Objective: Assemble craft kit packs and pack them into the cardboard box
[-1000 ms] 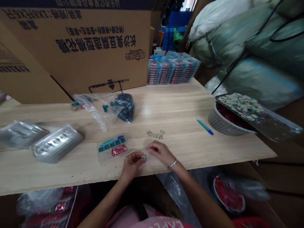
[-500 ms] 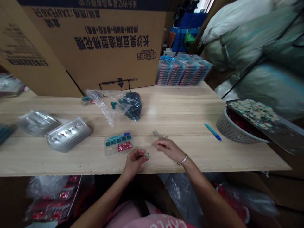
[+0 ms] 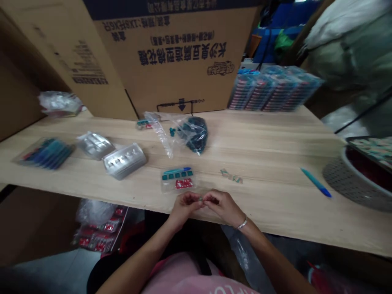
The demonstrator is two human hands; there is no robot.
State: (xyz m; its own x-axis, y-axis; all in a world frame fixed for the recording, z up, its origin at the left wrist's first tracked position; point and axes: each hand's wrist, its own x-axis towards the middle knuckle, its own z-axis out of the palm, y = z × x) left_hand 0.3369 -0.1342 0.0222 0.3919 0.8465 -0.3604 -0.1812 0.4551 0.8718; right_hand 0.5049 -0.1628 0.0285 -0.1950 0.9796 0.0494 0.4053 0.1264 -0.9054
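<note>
Near the front edge of the table, my left hand (image 3: 184, 207) and my right hand (image 3: 226, 207) meet fingertip to fingertip. Both pinch a small cream-and-green packet (image 3: 201, 199), mostly hidden by the fingers. Just beyond my left hand lies a clear plastic tray (image 3: 168, 187). It holds a row of dark teal cubes (image 3: 177, 176), a blue pen-like stick (image 3: 176, 171) and a red patterned sachet (image 3: 184, 183). A few more small cream-and-green packets (image 3: 232, 176) lie on the table beyond my right hand.
A large cardboard box (image 3: 180, 73) stands at the back, with a clear bag of dark teal pieces (image 3: 194, 134) before it. Stacked empty trays (image 3: 125, 161) and filled ones (image 3: 50, 153) sit left. At right are another blue stick (image 3: 315, 182), a grey basket (image 3: 346, 179) and stacked packs (image 3: 275, 90).
My right hand has come away from the loose packets and joined my left at the small packet. The head view has turned left.
</note>
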